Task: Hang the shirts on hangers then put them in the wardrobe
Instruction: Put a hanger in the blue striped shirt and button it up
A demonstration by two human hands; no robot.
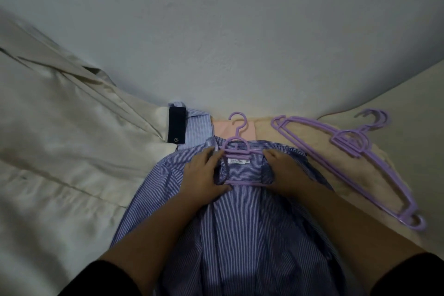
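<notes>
hanger [236,149] arms hidden inside striped shirt [240,223] | both hands' fingers [217,155] clamp collar | sleeves cut off

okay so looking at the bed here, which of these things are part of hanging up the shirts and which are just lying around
Part of the job:
- striped shirt, under both hands
- purple hanger inside its collar
- left hand, right hand
- spare purple hangers
- light blue striped shirt
- cream garment, possibly a shirt

Lying about:
- pink cloth
- dark strap
</notes>
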